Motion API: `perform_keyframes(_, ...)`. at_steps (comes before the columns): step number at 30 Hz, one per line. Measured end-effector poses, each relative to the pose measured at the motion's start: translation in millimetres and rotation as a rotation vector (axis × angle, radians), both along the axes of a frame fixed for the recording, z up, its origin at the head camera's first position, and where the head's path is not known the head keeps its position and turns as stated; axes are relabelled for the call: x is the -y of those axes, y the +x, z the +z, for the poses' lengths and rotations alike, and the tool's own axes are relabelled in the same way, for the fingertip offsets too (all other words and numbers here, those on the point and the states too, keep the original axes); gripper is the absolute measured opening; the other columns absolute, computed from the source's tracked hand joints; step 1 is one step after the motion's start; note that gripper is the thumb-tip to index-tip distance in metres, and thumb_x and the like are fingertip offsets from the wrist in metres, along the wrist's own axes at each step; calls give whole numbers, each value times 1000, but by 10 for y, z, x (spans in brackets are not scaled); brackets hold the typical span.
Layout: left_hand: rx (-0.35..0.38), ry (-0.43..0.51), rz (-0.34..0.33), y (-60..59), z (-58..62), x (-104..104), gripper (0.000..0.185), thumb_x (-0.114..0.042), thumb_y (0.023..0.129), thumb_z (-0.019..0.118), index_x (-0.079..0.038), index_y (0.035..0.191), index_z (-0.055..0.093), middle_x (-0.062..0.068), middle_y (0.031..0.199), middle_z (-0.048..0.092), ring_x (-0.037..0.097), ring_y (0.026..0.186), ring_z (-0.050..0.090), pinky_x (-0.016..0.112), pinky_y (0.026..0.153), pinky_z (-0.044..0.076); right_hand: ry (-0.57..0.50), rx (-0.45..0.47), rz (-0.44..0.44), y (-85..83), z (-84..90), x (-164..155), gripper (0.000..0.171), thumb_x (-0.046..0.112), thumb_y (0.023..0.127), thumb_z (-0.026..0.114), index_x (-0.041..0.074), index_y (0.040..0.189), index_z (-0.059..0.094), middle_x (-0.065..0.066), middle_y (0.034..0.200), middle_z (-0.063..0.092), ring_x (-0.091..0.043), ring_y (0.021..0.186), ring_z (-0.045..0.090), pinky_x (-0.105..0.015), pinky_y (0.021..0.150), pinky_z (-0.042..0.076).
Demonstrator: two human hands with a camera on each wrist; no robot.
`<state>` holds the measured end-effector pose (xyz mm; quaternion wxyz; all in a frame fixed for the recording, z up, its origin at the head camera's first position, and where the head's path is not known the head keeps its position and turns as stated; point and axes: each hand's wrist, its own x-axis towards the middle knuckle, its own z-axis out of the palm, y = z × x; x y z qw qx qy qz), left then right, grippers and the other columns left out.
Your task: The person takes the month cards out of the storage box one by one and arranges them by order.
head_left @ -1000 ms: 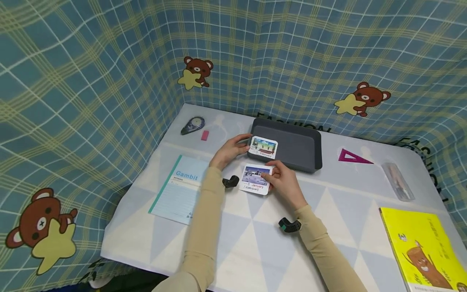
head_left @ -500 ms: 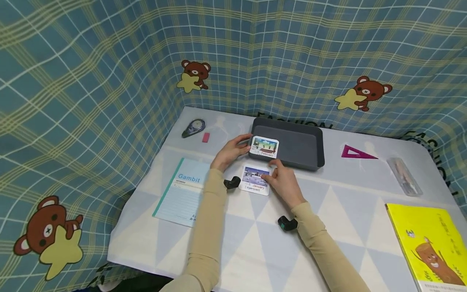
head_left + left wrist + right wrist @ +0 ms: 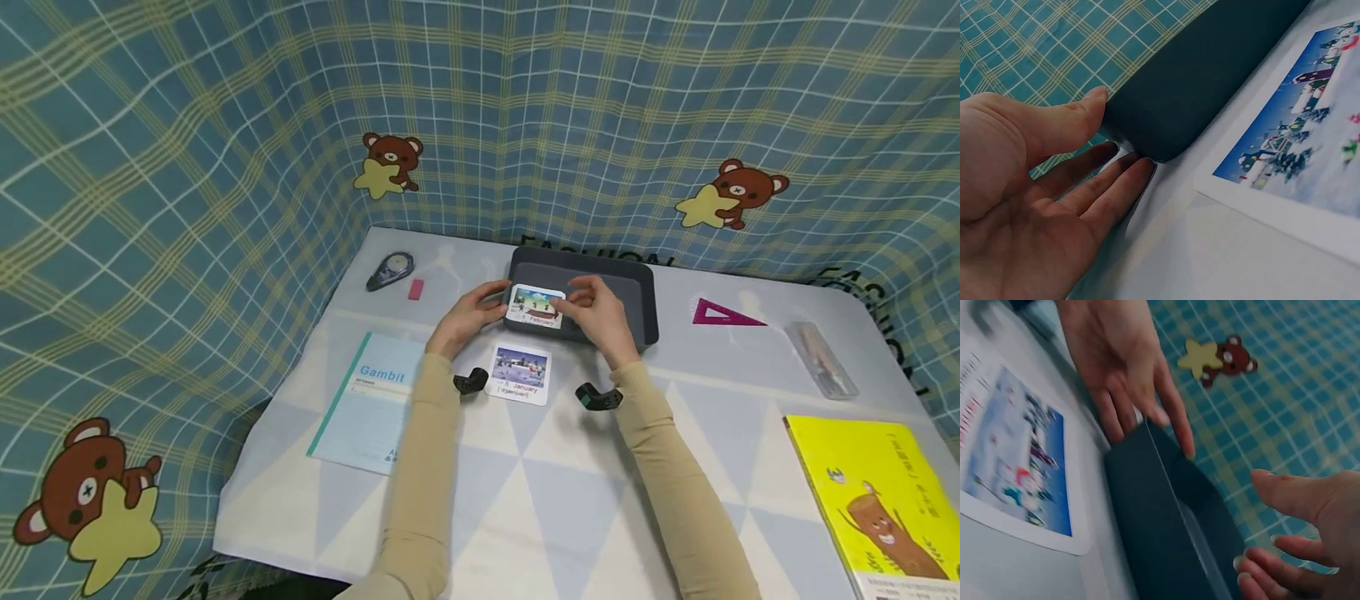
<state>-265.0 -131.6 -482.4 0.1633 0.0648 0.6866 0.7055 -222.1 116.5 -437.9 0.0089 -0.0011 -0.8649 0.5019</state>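
Blue-green checked fabric (image 3: 465, 92), bears printed on it, stands as a wall around the left and far sides. Bench (image 3: 525, 508) covered in pale cloth with a triangle pattern. Two tan sleeves (image 3: 423, 467) reach in from the near edge. Yellow book (image 3: 873, 500) at near right, log figure on its cover. Pale blue "Gambit" notebook (image 3: 363, 408) at left, partly under the left sleeve. Dark grey tray (image 3: 585, 260) at the far middle. Left hand (image 3: 461, 322) at the tray's left end, digits loosely extended, tips touching its near corner. Right hand (image 3: 604, 323) over the tray, thumb and fingers parted, nothing in its grasp. Clear case (image 3: 821, 362) far right. February card (image 3: 536, 307) lies inside the tray's near left corner, just beside the right fingertips; contact unclear. January card (image 3: 519, 374) on the cloth just in front of the tray, picture up. Magenta set square (image 3: 742, 320) between tray and case. Tape dispenser (image 3: 391, 271) far left; pink eraser (image 3: 416, 289) near it, smallest item noted.
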Motion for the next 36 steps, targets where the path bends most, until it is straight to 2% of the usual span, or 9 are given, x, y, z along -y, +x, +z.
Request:
perform_keyframes(3, 17, -10, 11, 46, -37, 43, 55, -1, 97, 67, -18, 148, 55, 2, 157, 43, 28, 143, 42, 37, 115, 41, -2, 97, 29, -169, -110, 8, 69, 39, 92, 77, 12, 148, 47, -17, 132, 53, -34, 116, 54, -52, 92, 51)
perform_keyframes(6, 20, -16, 6, 80, -51, 63, 55, -2, 97, 68, -19, 148, 55, 2, 158, 43, 28, 143, 42, 37, 115, 40, 34, 155, 50, -285, -213, 29, 75, 35, 91, 79, 11, 152, 44, -22, 138, 45, -38, 120, 50, -55, 95, 49)
perform_keyframes(11, 0, -2, 12, 85, -32, 75, 54, -4, 98, 68, -19, 148, 55, 2, 157, 43, 28, 143, 42, 37, 114, 41, 98, 173, 61, -399, -278, 73, 78, 29, 87, 84, 7, 151, 46, -25, 137, 39, -41, 122, 46, -57, 97, 47)
perform_keyframes(19, 10, 7, 30, 118, -11, 100, 55, -2, 98, 67, -16, 149, 53, 3, 158, 41, 29, 145, 39, 37, 115, 40, 143, 183, 27, -476, -332, 116, 68, 26, 87, 84, 8, 145, 52, -21, 140, 38, -39, 127, 42, -56, 100, 46)
perform_keyframes(26, 15, 0, 37, 120, -59, 159, 55, -3, 98, 67, -16, 149, 53, 3, 158, 41, 29, 145, 40, 37, 115, 40, 187, 19, 0, -428, -391, 237, 59, 20, 89, 82, 8, 138, 52, -19, 128, 46, -36, 113, 51, -51, 90, 50)
perform_keyframes(29, 9, 0, 32, 100, -61, 155, 56, -3, 97, 68, -15, 149, 53, 3, 159, 41, 29, 144, 41, 37, 115, 40, 111, -36, -22, -421, -377, 232, 53, 18, 91, 80, 8, 135, 52, -16, 116, 57, -32, 101, 57, -47, 81, 51)
perform_keyframes(33, -11, -6, 21, 39, -29, 93, 55, -2, 97, 67, -15, 149, 54, 2, 157, 44, 27, 142, 44, 35, 114, 41, -65, -90, -92, -382, -290, 90, 44, 22, 96, 75, 11, 133, 54, -11, 92, 68, -26, 77, 64, -38, 66, 52)
perform_keyframes(36, -27, -8, 0, -15, 9, 34, 55, -1, 98, 67, -15, 149, 53, 2, 155, 45, 27, 141, 44, 34, 113, 42, -118, -142, -134, -306, -206, -89, 44, 26, 96, 73, 11, 133, 55, -6, 83, 71, -19, 63, 64, -30, 59, 55)
